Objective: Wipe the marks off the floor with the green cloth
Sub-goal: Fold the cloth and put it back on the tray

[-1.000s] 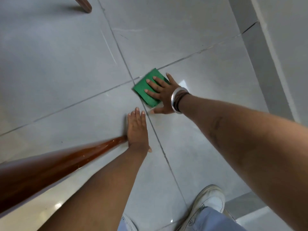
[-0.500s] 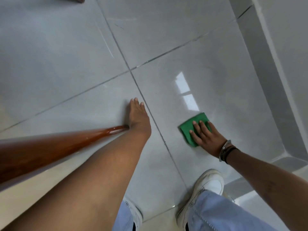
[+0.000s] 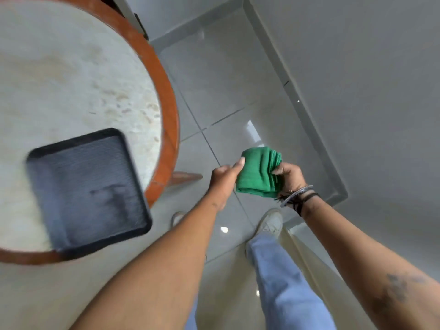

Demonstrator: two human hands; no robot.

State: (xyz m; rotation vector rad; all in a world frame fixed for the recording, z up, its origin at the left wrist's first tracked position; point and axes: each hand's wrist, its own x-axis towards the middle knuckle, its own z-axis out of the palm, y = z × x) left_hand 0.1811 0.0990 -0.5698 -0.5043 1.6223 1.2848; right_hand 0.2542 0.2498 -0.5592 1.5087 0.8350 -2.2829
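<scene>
Head view, looking steeply down; much of the frame is motion-blurred. Both hands are raised above the floor [image 3: 214, 96], holding the cloth [image 3: 258, 173] between them. The cloth is green, folded into a thick pad with layered edges showing at its upper right. Right hand [image 3: 291, 178] has its grip clamped on the cloth's right side, thumb on top. Left hand [image 3: 223, 179] touches the cloth's left edge, thumb pressed against it; the other fingers are curled under and I cannot tell how far that grip wraps the cloth. Bracelets [image 3: 297, 195] at the right wrist.

Floor: pale glossy tiles, grout lines crossing just up and left of the cloth, bright reflections on the surface. No marks can be made out at this blur.

Left: round bench [image 3: 71, 67] with a pale speckled top and a red-brown wooden rim; its edge curves down close to the left forearm. A dark rectangular tray [image 3: 88, 189] lies on it, its near corner at the rim.

Right: a grey skirting edge [image 3: 300, 101] runs diagonally, turning a corner just right of the right wrist, with wall above it.

Open floor is the strip between bench rim and skirting. Two white shoes [image 3: 271, 222] and blue trouser legs [image 3: 283, 282] stand on it, below the hands.
</scene>
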